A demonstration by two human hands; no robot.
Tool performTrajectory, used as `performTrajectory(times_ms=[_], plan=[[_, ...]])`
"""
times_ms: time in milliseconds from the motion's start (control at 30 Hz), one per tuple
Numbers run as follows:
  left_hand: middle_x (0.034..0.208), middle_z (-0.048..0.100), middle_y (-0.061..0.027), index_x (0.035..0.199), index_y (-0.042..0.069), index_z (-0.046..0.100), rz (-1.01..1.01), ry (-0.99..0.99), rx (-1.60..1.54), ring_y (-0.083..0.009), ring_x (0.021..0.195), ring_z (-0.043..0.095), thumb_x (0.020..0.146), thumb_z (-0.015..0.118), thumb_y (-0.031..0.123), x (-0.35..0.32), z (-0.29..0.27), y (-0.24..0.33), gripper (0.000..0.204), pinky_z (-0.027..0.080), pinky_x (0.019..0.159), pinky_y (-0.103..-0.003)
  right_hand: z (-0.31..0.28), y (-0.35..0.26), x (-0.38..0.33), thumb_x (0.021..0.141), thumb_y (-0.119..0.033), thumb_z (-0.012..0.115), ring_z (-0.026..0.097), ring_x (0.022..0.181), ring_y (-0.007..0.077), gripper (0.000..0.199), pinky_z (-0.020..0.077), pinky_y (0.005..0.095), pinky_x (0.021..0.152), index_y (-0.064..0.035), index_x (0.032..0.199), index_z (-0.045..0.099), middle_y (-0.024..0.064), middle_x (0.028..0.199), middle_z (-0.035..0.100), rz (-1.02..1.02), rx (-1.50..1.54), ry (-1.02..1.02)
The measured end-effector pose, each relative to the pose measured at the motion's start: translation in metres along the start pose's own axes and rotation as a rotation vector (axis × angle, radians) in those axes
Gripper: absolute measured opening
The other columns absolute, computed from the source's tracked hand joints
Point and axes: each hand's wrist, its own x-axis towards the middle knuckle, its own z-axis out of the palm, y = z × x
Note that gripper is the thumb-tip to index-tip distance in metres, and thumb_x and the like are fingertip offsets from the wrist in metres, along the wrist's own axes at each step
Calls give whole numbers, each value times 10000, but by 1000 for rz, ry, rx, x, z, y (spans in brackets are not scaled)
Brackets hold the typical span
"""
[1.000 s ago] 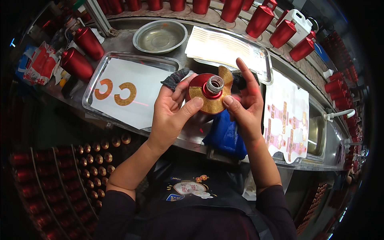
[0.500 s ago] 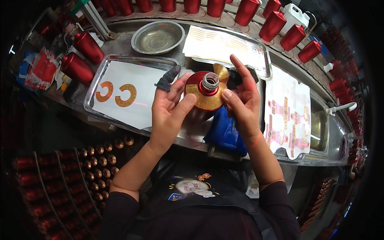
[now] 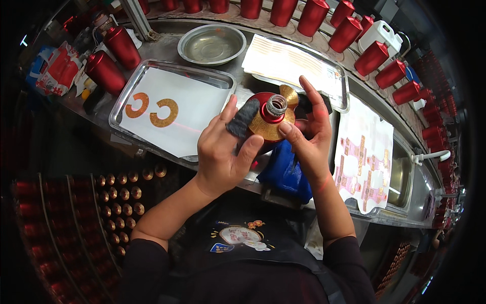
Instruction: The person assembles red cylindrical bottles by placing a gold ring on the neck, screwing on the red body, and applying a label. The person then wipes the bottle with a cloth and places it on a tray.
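A red bottle (image 3: pixel 274 117) with a bare threaded neck stands between my hands. Round its shoulder lies a gold ring-shaped decal (image 3: pixel 264 130), one end of which lifts away at the upper right. My left hand (image 3: pixel 217 147) has its fingers stretched, with the black-covered finger on the decal's left side and the thumb held apart by the near edge. On the right, my right hand (image 3: pixel 311 131) steadies the bottle, its thumb pressing the decal and a black-covered finger behind it. The bottle's lower body is mostly hidden. A blue cloth (image 3: pixel 286 172) sits just below.
Left of my hands is a metal tray (image 3: pixel 117 109) with white paper and two gold C-shaped decals (image 3: pixel 164 112). Behind are a metal basin (image 3: pixel 212 44) and a tray of decal sheets (image 3: pixel 288 58). Red bottles (image 3: pixel 312 17) line the back ledge. A sink (image 3: pixel 401 175) is at right.
My left hand's black-covered finger has moved in onto the decal, and its thumb has come off it. The right hand keeps its hold. The whole view has shifted slightly.
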Motion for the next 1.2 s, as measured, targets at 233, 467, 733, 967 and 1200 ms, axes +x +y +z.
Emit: performTrajectory(times_ms=[233,467,733,967,1200], plan=[[1335,504,-445,1079,-12,745,197,-52,334,-513,1092,639,911,707,387,-17,3,19,435,500,967,-532,11,-3,2,933,-70,672,580,853,41,679,467,165,713,2,1533,363,78,1241,602,58,155,51],[1393,379,-492,1010,89,770,47,-59,571,-504,1149,589,827,781,330,-21,30,47,303,456,1016,-535,3,-5,7,962,-11,594,602,1111,107,551,498,239,929,20,1490,439,100,1317,588,65,177,28],[1315,486,-256,1331,6,458,-326,9,123,-443,1182,526,643,939,210,-15,30,24,864,448,1008,-507,0,-2,16,910,-1,689,657,942,77,575,548,208,801,16,1445,479,100,1275,600,-18,205,-53],[1339,578,-128,1397,52,436,-443,-359,-595,-247,1274,557,606,951,145,34,4,-1,948,462,1062,-381,-5,0,8,887,-2,738,614,1023,74,612,532,204,847,6,1447,493,79,1409,540,-40,188,-5],[1408,521,-115,1468,66,366,-304,-372,-123,-249,1315,517,580,972,159,15,5,-5,1079,408,1112,-380,-5,-5,-2,878,16,746,651,1073,105,662,554,228,901,10,1473,453,98,1451,522,56,258,-1]])
